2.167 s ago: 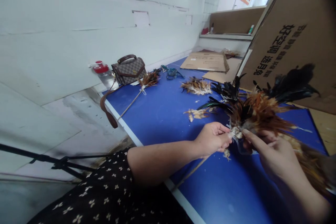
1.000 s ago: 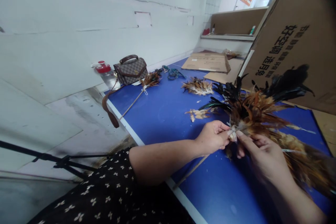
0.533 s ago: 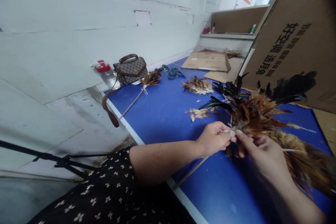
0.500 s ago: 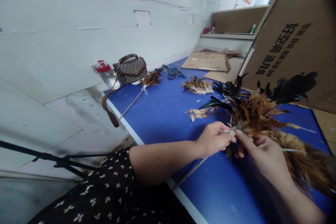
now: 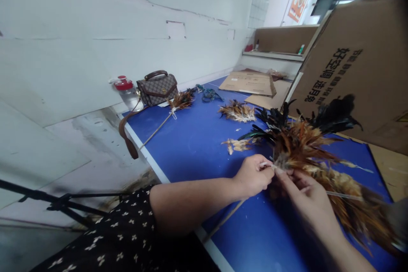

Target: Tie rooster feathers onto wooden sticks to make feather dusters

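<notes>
My left hand [image 5: 255, 176] is closed in a pinch on a thin white strip [image 5: 266, 164] at the base of a feather duster [image 5: 295, 142]. Brown and black feathers fan out from that base, away from me. With thumb and fingers, my right hand [image 5: 307, 195] grips the feather base just beside the left fingertips. A thin stick [image 5: 225, 222] runs from under my left hand towards the table's near edge; its join with the feathers is hidden. Beneath and right of my right hand lies a large bunch of golden-brown feathers [image 5: 347, 204], crossed by a pale strip [image 5: 344, 196].
On the blue table [image 5: 191, 144] lie loose feathers [image 5: 237, 145], a feather strip [image 5: 239, 111] and a smaller duster [image 5: 180, 101]. A handbag [image 5: 157, 88] and a bottle [image 5: 126, 93] stand by the wall. A cardboard box [image 5: 360, 63] rises at right; flat cardboard [image 5: 248, 83] lies behind.
The camera view has shifted, so the surroundings sit lower and slightly left. Both hands remain together at the feather base, with the white strip still in the left pinch.
</notes>
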`<action>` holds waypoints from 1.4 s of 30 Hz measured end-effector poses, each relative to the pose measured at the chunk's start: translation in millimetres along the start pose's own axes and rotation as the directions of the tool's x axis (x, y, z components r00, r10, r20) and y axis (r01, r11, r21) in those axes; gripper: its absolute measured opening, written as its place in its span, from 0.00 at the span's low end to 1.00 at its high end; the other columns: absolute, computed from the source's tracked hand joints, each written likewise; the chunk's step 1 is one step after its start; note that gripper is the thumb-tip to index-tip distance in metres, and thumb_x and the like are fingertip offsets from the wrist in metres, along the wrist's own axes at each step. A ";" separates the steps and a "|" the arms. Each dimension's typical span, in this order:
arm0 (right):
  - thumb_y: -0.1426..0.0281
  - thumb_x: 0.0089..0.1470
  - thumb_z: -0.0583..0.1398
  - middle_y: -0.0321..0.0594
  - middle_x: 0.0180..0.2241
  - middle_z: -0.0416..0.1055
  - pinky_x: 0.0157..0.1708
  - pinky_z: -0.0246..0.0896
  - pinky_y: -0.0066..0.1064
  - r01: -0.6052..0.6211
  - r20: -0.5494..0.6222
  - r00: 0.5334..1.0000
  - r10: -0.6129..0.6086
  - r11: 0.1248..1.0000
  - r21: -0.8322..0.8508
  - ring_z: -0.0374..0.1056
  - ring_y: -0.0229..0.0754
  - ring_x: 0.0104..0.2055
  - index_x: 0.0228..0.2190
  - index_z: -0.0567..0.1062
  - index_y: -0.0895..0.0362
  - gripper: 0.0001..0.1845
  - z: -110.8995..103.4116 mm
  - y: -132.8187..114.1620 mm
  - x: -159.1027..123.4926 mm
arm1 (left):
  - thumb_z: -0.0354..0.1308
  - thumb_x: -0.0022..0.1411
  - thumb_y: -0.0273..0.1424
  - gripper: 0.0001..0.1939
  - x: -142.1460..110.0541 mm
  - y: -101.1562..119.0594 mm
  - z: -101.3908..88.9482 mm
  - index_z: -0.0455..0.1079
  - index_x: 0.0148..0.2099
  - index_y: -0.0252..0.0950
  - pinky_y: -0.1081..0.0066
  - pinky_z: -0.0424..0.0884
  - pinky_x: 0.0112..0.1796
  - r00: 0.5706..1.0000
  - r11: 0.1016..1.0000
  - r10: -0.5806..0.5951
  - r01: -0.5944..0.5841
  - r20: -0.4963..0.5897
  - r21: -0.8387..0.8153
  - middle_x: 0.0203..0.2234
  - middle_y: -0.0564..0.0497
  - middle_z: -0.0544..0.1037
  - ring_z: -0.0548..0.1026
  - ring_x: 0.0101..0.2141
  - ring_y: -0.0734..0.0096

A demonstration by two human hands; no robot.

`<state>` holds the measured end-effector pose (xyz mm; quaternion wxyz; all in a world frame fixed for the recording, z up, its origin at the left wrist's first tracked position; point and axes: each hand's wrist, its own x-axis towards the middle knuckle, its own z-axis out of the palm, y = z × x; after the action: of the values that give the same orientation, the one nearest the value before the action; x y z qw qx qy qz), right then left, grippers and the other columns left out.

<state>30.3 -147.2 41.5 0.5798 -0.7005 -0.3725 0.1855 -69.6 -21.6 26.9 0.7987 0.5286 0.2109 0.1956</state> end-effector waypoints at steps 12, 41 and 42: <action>0.33 0.52 0.74 0.41 0.26 0.76 0.21 0.65 0.31 -0.054 0.003 0.999 0.054 0.998 0.044 0.68 0.41 0.23 0.35 0.82 0.54 0.37 4.2 5.3 -4.4 | 0.78 0.59 0.41 0.23 4.4 2.7 -5.1 0.67 0.41 0.38 0.77 0.55 0.23 0.999 0.996 0.037 -0.037 0.000 -0.079 0.21 0.61 0.68 0.62 0.20 0.81; 0.35 0.51 0.75 0.36 0.16 0.66 0.17 0.46 0.29 -0.239 -0.162 0.959 0.234 0.971 -0.015 0.55 0.36 0.18 0.22 0.75 0.54 0.36 -7.0 26.6 0.0 | 0.74 0.64 0.38 0.14 0.6 -27.3 1.7 0.75 0.41 0.36 0.74 0.66 0.30 0.984 0.932 0.170 -0.140 -0.062 0.335 0.26 0.56 0.76 0.69 0.26 0.76; 0.36 0.52 0.75 0.35 0.16 0.66 0.17 0.46 0.29 -0.239 -0.165 0.958 0.233 0.971 -0.015 0.55 0.35 0.18 0.22 0.75 0.54 0.36 -7.2 28.0 -0.3 | 0.74 0.65 0.38 0.13 0.9 -27.1 1.6 0.76 0.41 0.36 0.74 0.66 0.30 0.983 0.928 0.171 -0.141 -0.060 0.344 0.26 0.55 0.76 0.69 0.26 0.76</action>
<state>43.7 -153.7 16.7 0.5694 -0.7627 -0.2412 0.1893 -65.6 -32.2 2.2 0.6677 0.6636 0.2340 0.2428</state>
